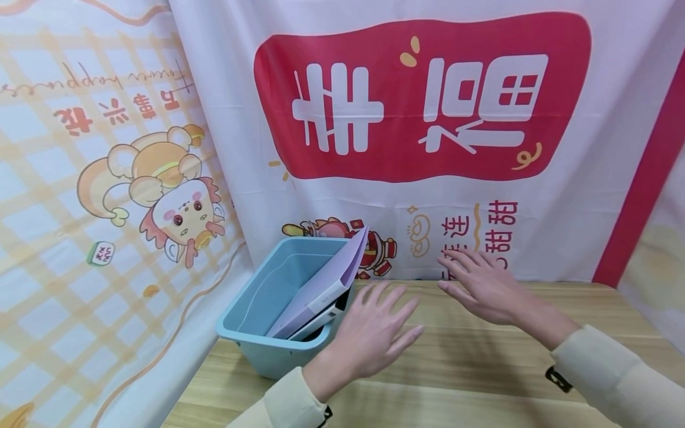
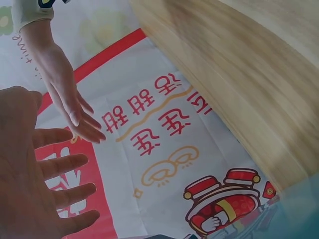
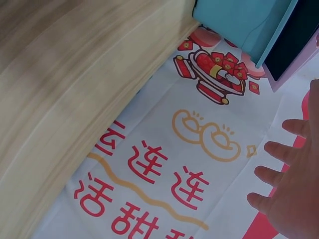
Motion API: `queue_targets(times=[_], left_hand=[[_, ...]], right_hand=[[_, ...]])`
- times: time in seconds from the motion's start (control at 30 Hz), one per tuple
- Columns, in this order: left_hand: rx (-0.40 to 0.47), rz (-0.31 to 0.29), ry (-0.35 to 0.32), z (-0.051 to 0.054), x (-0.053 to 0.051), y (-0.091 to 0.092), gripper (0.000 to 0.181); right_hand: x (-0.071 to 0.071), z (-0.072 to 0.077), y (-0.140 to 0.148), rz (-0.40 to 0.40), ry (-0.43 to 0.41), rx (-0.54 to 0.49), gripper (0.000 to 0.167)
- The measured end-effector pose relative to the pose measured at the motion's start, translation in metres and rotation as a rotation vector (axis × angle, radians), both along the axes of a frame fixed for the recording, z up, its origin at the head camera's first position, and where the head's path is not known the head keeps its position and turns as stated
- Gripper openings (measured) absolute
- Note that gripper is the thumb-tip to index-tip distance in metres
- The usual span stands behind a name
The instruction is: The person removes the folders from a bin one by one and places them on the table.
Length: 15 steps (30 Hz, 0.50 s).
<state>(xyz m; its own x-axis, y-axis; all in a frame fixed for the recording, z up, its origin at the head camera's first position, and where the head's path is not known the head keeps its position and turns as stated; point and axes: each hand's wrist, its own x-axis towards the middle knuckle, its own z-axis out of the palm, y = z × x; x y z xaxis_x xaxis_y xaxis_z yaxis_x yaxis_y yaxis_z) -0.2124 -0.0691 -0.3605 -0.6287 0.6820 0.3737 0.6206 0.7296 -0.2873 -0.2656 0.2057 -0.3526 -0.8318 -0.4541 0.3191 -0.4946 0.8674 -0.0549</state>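
My left hand (image 1: 369, 336) hovers over the wooden table beside the blue bin, its fingers spread and nothing in them. To the right, my right hand (image 1: 484, 285) is also raised above the table with straight fingers, holding nothing. The light blue plastic bin (image 1: 278, 351) stands at the table's left. Leaning inside it are a pale purple folder (image 1: 321, 276) and a second, white and black folder (image 1: 318, 321); their lower ends are hidden by the bin wall. In the left wrist view both hands appear apart, with fingers extended.
A wooden table (image 1: 444, 368) spans the front. Behind it hangs a white cloth (image 1: 407, 229) with a red panel and characters. On the left side hangs a checked cloth (image 1: 59, 238) with a cartoon animal, close to the bin.
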Motion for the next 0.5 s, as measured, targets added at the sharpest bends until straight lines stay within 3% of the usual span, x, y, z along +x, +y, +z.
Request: queue_targets(times=[0.3, 0.5], left_hand=[[0.020, -0.007, -0.044, -0.003, 0.009, -0.010, 0.058], [0.038, -0.020, -0.029, -0.005, 0.013, -0.015, 0.058]], right_hand=[[-0.002, -0.003, -0.007, 0.019, -0.018, -0.039, 0.068], [-0.003, -0.003, -0.015, 0.046, -0.013, -0.078, 0.065]])
